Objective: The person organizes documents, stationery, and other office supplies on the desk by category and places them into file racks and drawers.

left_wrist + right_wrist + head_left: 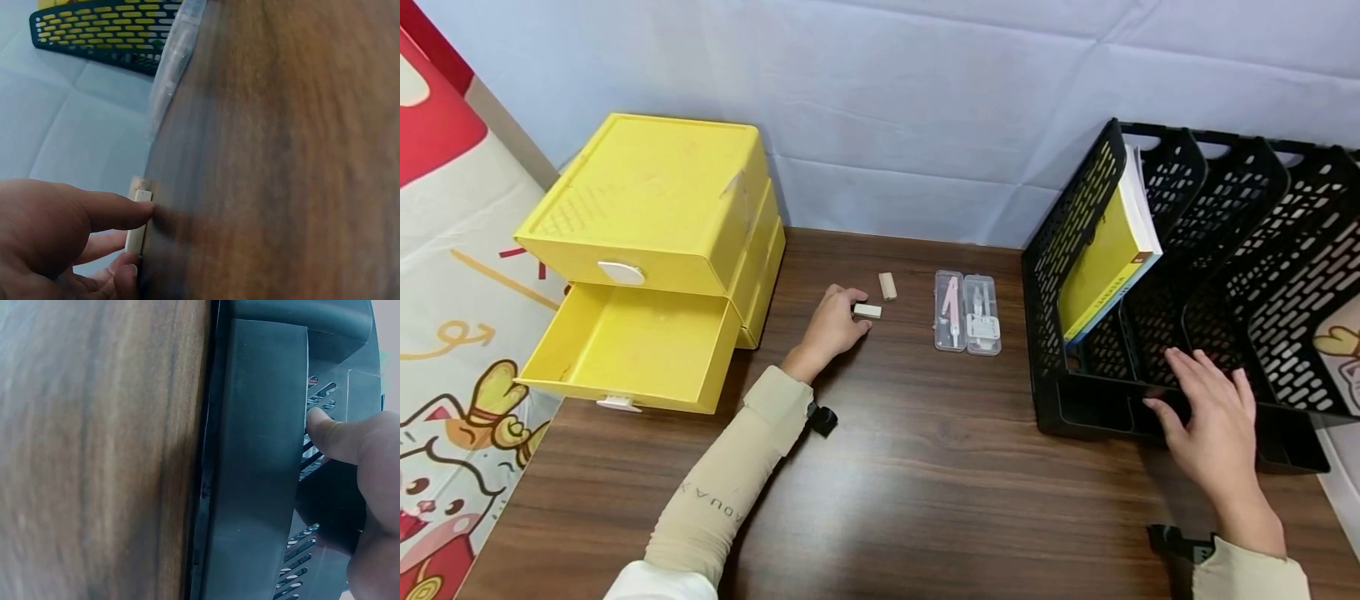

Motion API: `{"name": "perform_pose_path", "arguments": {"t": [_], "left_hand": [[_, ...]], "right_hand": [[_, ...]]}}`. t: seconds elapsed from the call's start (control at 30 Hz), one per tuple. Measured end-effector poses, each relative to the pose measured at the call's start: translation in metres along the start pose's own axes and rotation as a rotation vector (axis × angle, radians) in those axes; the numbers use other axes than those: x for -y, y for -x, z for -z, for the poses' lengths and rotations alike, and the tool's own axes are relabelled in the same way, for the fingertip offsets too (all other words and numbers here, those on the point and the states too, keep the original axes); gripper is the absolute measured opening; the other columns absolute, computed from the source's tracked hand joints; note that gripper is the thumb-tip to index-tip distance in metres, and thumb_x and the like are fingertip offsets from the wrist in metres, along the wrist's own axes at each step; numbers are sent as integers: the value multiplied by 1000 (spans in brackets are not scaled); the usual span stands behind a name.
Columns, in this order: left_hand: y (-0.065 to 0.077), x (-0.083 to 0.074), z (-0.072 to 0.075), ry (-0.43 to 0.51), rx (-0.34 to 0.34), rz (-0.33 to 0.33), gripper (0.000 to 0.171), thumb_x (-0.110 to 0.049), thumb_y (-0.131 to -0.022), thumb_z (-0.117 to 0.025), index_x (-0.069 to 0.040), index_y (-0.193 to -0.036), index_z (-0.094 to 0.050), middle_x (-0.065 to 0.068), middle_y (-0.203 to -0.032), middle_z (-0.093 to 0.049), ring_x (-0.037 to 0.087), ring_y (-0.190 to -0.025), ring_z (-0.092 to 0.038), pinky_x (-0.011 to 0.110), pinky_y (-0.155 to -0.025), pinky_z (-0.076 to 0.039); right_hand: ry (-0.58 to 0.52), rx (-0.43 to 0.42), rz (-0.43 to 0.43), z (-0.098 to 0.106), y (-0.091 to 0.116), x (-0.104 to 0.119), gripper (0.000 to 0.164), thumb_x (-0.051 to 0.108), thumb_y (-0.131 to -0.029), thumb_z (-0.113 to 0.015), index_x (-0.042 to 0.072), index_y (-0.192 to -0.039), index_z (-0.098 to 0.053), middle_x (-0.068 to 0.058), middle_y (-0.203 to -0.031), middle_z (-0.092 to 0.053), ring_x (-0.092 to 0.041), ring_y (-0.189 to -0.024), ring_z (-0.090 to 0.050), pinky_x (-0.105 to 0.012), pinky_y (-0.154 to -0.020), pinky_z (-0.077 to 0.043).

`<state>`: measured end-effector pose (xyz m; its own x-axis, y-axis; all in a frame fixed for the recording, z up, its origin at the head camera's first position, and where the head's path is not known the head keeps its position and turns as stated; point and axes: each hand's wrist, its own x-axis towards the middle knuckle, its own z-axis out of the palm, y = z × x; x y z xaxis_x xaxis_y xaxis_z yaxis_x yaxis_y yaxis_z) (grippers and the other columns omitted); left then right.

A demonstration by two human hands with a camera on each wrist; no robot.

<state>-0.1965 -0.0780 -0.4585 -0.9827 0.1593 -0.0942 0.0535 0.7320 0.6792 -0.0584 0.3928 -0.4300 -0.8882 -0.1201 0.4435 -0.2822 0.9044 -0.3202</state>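
My left hand (832, 327) is at a small white block (868, 311) that looks like an eraser, lying on the wooden table. Thumb and fingers spread to either side of this block in the head view; in the left wrist view a fingertip overlaps the block (139, 228). Just behind it lies a beige block (887, 287). My right hand (1213, 417) is over the front of a black desk organizer (1078, 400), fingers extended and loosely apart. In the right wrist view the thumb (331, 434) reaches over the organizer's front edge.
A yellow drawer unit (647, 183) stands at the left with its lower drawer (625, 342) pulled out. A clear case with a pink compass (953, 310) lies open mid-table. Yellow books (1105, 258) stand in the organizer's left slot. A pale cloth (902, 108) hangs behind.
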Motion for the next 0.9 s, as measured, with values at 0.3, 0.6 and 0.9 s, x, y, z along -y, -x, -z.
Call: {"name": "perform_pose_path", "arguments": {"t": [0.3, 0.6, 0.9], "left_hand": [[-2, -1, -1, -33, -3, -15, 21, -11, -93, -76, -4, -112, -71, 12, -107, -60, 26, -99, -55, 39, -91, -47], [-2, -1, 1, -47, 4, -23, 14, -12, -94, -75, -5, -106, -72, 10, -101, -62, 25, -94, -56, 38, -87, -47], [2, -4, 4, -39, 18, -31, 15, -11, -95, -73, -4, -108, -73, 11, -102, -62, 25, -93, -56, 38, -86, -48]], "right_hand": [[0, -1, 3, 0, 0, -1, 56, 14, -97, -71, -1, -146, -51, -27, -145, -51, -33, -148, -34, -55, -123, -6], [-1, -7, 7, 0, 1, -1, 55, 15, -96, -71, -1, -145, -52, -27, -144, -52, -33, -148, -35, -56, -123, -7], [3, -6, 9, 0, 1, -1, 57, 10, -93, -74, -1, -145, -53, -27, -144, -53, -32, -148, -35, -56, -123, -7]]}}
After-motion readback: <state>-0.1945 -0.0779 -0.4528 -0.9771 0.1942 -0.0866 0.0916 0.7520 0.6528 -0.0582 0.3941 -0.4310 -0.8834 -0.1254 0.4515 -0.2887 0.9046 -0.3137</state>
